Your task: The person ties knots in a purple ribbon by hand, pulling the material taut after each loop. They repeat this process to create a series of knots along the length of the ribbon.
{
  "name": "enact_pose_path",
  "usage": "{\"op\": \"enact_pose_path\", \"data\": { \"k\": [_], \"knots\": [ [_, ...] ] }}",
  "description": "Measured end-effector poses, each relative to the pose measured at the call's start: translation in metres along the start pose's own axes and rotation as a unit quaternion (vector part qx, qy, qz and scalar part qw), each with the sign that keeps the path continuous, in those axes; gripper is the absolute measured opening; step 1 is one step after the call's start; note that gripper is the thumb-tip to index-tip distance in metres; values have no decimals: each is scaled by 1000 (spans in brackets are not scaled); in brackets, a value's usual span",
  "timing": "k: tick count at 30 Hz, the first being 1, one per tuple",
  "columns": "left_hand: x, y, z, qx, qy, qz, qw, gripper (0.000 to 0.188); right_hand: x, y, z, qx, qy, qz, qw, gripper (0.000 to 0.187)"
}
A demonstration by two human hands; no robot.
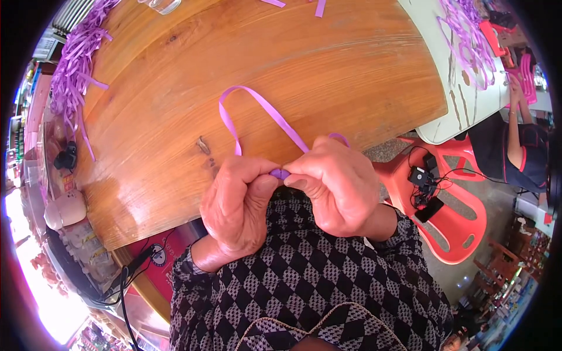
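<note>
A purple ribbon [272,111] rises in a loop over the wooden table's near edge, both its ends running down into my fingers. Between my fingertips sits a small, darker purple piece [280,174], mostly covered, so its kind is unclear. My left hand [239,205] pinches it from the left with thumb and forefinger. From the right, my right hand [336,187] grips the same piece, thumb and forefinger pressed together. A short bit of ribbon [339,138] curls out behind my right hand. The two hands nearly meet in front of my chest.
Purple ribbons hang in a thick bundle [79,64] at the table's left edge; more ribbons [465,35] lie on a white table [433,126] at right. A red plastic chair [456,228] holds black devices and cables. Another person [509,146] is at far right. A glass [162,4] stands at the top.
</note>
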State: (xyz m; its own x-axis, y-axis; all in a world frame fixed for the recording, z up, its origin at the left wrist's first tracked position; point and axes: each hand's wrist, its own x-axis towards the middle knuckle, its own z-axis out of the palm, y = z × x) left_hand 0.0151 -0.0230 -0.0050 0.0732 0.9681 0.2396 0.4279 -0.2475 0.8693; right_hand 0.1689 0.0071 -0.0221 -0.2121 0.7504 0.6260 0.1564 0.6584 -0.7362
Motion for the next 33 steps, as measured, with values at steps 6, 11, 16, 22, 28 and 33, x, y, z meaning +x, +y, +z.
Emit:
{"op": "enact_pose_path", "data": {
  "k": [6, 11, 16, 22, 28, 33],
  "knots": [
    [5, -8, -3, 59, 1, 108, 992, 10, -5, 1, 1, -55, -6, -55, 997, 12],
    [9, -11, -10, 69, -54, 150, 985, 12, -9, 4, -3, -3, -43, -20, 999, 13],
    [7, -16, -7, 33, -71, 131, 988, 12, -8, 4, -2, 36, -51, 32, 998, 14],
    [9, -16, -6, -31, -83, 106, 990, 11, -7, 1, -9, 77, -70, 99, 990, 14],
    [1, -4, -1, -14, -7, 34, 999, 7, -1, -5, -7, -13, -30, 24, 999, 14],
    [9, -1, -10, 30, -54, 105, 993, 9, -6, -1, -5, -58, -12, -65, 996, 13]
  ]
}}
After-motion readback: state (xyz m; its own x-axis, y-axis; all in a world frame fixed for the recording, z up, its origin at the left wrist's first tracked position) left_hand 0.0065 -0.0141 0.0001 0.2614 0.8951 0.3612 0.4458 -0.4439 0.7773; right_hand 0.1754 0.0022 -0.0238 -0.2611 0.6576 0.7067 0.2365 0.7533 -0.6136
